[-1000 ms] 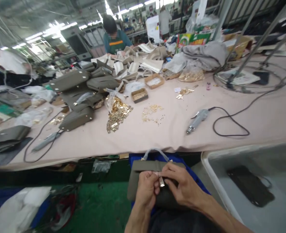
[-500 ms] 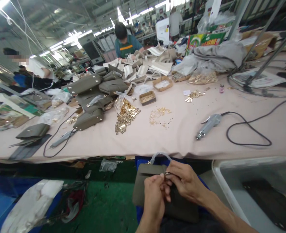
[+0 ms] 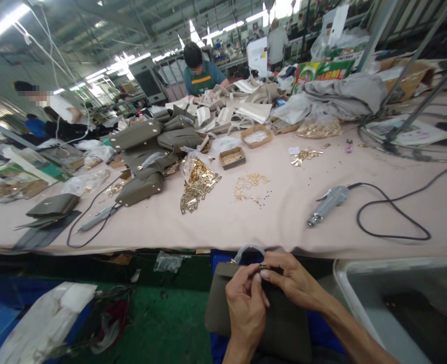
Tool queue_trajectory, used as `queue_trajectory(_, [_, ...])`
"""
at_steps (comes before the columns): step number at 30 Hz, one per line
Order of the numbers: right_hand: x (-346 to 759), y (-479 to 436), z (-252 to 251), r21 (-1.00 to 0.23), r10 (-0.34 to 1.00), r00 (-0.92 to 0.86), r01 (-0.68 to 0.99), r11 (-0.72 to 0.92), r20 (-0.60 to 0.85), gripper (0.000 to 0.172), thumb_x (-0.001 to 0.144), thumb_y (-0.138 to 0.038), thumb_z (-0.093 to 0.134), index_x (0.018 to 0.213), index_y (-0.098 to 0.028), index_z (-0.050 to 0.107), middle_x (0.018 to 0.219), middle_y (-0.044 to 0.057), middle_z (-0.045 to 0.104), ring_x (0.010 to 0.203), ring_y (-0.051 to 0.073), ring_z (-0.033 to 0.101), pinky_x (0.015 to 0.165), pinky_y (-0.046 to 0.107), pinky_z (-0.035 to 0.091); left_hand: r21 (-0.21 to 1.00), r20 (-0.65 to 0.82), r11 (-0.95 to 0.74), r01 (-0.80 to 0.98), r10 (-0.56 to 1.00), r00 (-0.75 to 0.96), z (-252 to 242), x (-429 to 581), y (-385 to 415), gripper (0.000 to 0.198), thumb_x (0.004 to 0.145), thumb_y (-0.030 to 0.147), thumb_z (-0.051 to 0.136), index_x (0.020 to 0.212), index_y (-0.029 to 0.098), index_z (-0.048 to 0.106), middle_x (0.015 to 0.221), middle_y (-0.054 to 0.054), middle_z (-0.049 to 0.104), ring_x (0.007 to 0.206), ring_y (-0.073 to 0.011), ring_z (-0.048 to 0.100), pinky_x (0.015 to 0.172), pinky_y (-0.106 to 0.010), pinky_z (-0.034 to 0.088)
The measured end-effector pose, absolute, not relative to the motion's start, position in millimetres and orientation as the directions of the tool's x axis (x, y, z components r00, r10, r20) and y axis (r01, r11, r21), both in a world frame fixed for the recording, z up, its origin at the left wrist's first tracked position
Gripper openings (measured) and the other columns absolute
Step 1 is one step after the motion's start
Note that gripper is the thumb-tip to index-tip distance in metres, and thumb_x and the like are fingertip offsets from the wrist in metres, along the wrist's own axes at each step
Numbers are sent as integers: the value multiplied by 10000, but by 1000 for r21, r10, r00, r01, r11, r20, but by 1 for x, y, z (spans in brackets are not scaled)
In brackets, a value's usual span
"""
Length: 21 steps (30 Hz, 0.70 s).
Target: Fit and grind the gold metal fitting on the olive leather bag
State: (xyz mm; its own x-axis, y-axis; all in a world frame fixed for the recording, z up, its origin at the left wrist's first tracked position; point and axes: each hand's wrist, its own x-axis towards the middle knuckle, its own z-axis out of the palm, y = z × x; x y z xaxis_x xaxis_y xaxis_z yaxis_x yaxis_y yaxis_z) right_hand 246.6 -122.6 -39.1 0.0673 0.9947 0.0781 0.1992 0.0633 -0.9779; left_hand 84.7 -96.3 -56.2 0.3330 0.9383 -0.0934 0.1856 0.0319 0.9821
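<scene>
Now | left hand and right hand pinch small metal fitting | olive handbag beneath

An olive-grey bag lies flat below the table edge, flap side up. Its plastic-wrapped handle arches at the top, beside a small metal fitting on the flap.

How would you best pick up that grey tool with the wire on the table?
Probably by the grey tool's fat middle body, coming down from above. It lies flat on the table, slanted, its metal tip toward the near edge and its black cable trailing off the far end, so the middle is free of both.
</scene>
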Motion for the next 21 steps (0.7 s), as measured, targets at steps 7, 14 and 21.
queue_trajectory(7, [249, -129, -49, -941, 997, -11, 329, 75, 76, 303, 1013, -272, 467, 737, -191, 561, 726, 1, 536, 675, 160, 501, 637, 278, 358, 985, -75, 19, 171, 942, 326, -57, 89, -91, 208, 943, 322, 626, 957, 164, 761, 870, -68, 716, 770, -201, 697, 699, -264, 557])
queue_trajectory(14, [240, -125, -62, -884, 968, 110, 440, 155, 225, 283, 936, -220, 502, 654, -195, 492, 643, -11, 482, 617, 149, 447, 618, 291, 322, 967, -44, -46, 250, 939, 341, -44, 92, -87, 269, 940, 347, 622, 809, 151, 752, 716, -36, 663, 647, -174, 639, 598, -242, 504])
queue_trajectory(21, [233, -122, -71, -937, 963, 229, 344, 60, 145, 384, 964, -349, 527, 615, -192, 499, 624, -9, 475, 614, 149, 445, 607, 287, 328, 954, -7, -85, 287, 952, 305, -49, 96, -84, 289, 938, 342, 611, 751, 160, 735, 677, -25, 638, 607, -160, 590, 574, -243, 461])
